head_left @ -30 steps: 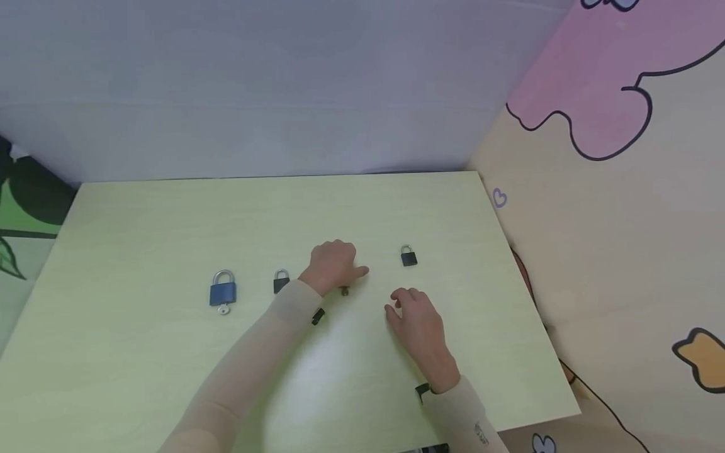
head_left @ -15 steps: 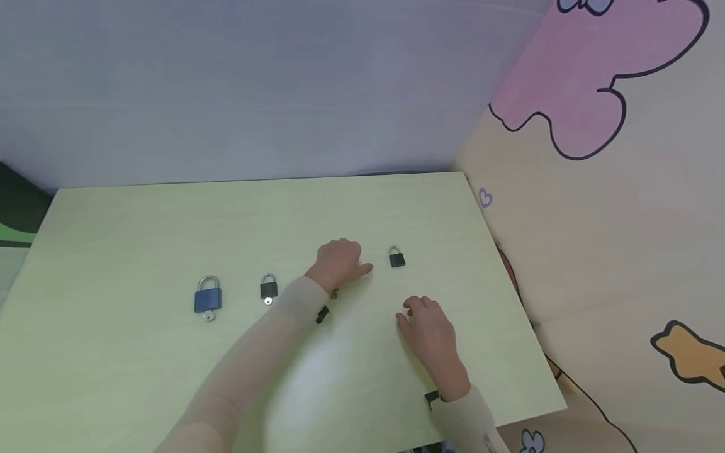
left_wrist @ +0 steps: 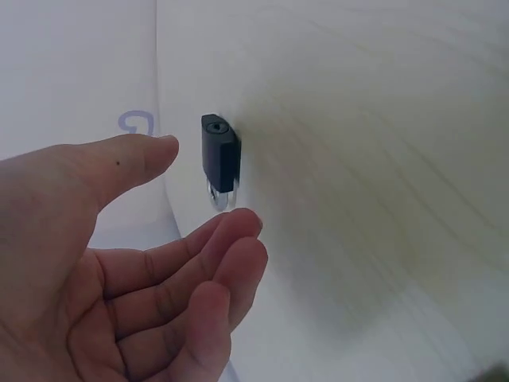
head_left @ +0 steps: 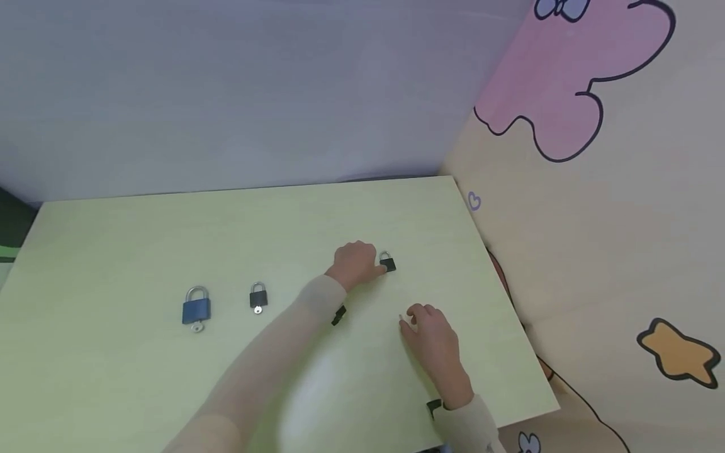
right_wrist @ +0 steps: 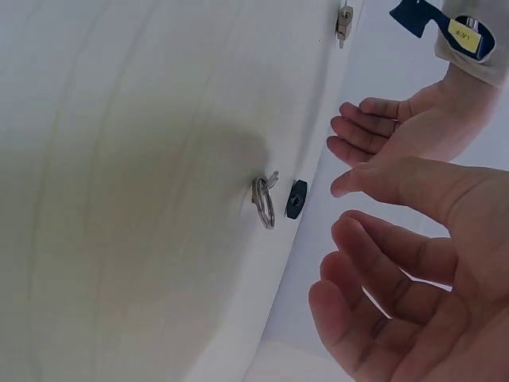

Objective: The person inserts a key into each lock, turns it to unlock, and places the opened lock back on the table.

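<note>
A small black padlock (head_left: 387, 265) lies on the table beside my left hand (head_left: 355, 263). In the left wrist view, the thumb and loosely bent fingers stand on either side of the black padlock (left_wrist: 220, 155), apparently apart from it. My right hand (head_left: 433, 340) is nearer, its fingers loosely curled with nothing between them. Beside that hand, the right wrist view shows a key ring with keys (right_wrist: 264, 199) on the table. A brass-coloured lock (right_wrist: 343, 22) appears near the left hand there; in the head view it is hidden.
To the left lie a large blue padlock (head_left: 196, 311) and a smaller dark padlock (head_left: 258, 298), each with a key in it. A patterned wall (head_left: 572, 251) borders the table (head_left: 141, 251) on the right. A dark object (head_left: 435, 449) shows at the bottom edge.
My left hand has moved right to the small black padlock, uncovering the dark padlock's key. The head view has turned slightly right. My right hand has stayed beside the keys, with little movement.
</note>
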`<state>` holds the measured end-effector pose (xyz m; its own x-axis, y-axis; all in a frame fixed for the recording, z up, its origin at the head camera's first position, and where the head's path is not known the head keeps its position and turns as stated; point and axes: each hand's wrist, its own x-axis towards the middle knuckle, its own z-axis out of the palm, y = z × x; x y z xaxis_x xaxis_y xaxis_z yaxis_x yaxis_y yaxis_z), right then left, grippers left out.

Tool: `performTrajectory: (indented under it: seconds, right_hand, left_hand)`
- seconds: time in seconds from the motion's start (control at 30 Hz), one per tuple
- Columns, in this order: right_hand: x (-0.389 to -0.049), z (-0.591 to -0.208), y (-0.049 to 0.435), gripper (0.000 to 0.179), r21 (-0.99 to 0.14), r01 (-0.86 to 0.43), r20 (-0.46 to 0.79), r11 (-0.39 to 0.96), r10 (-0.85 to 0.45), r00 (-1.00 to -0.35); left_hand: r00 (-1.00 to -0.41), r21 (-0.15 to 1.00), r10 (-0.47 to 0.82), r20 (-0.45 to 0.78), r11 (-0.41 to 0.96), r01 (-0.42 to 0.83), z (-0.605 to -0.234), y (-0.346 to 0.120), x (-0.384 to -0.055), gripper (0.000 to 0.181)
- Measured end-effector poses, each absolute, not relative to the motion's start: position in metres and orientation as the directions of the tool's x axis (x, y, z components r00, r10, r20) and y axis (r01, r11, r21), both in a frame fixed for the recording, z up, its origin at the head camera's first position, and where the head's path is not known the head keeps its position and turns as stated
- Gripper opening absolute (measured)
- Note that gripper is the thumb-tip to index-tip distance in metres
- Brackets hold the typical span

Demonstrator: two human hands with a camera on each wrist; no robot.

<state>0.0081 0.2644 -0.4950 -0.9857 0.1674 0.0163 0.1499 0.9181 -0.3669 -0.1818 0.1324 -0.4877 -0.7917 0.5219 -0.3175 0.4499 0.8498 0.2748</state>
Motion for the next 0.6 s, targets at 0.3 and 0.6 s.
performTrajectory:
  seconds: [0.3,0.6]
  right_hand:
    - [0.010,-0.498,0.263,0.021,-0.366,0.180,-0.015,0.913,0.188,-0.982]
    - [0.015,-0.498,0.261,0.021,-0.361,0.182,-0.015,0.914,0.190,-0.982]
  left_hand:
    - [-0.781,0.292,0.531,-0.330,0.844,0.450,-0.497,0.146,-0.188,0.043]
    - [-0.782,0.250,0.536,-0.317,0.843,0.476,-0.491,0.152,-0.190,0.050]
